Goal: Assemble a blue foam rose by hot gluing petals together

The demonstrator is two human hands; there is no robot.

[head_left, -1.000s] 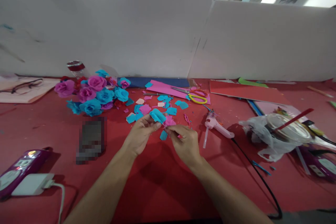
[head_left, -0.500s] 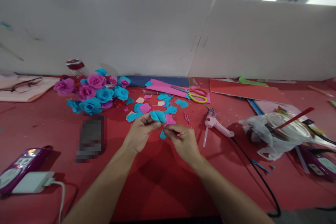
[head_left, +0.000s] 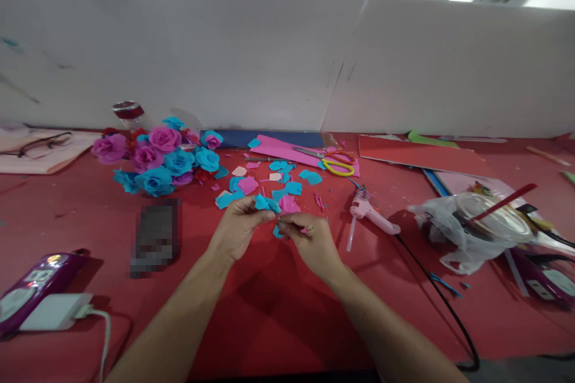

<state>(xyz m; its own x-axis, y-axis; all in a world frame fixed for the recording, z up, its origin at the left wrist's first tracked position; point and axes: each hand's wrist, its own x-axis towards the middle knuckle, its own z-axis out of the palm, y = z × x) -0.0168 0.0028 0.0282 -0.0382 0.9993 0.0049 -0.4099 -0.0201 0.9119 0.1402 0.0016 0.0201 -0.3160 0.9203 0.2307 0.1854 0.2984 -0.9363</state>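
Note:
Held up at the middle of the table is a small ruffled blue paper flower piece (head_left: 266, 203). My left hand (head_left: 239, 224) pinches it between thumb and fingers. Close beside it on the right, my right hand (head_left: 309, 236) is closed, thumb against fingers, near the lower end of the blue piece. What lies in that pinch is too small to make out. A pink paper piece (head_left: 289, 204) shows just above my right fingers. Behind both hands, several cut blue petals (head_left: 311, 177) and pink petals (head_left: 248, 185) lie scattered on the red table (head_left: 269, 323).
A bunch of paper roses (head_left: 155, 155) stands at the left behind a blurred dark object (head_left: 156, 236). Yellow-and-red scissors (head_left: 339, 164) rest on pink paper. To the right are a pink glue gun (head_left: 371, 213) with a black cord and a plastic bag (head_left: 442, 227) beside a round container.
The blue paper in my left fingers has changed shape, from a smooth rounded look to a more ruffled one. Both hands stay almost in the same place.

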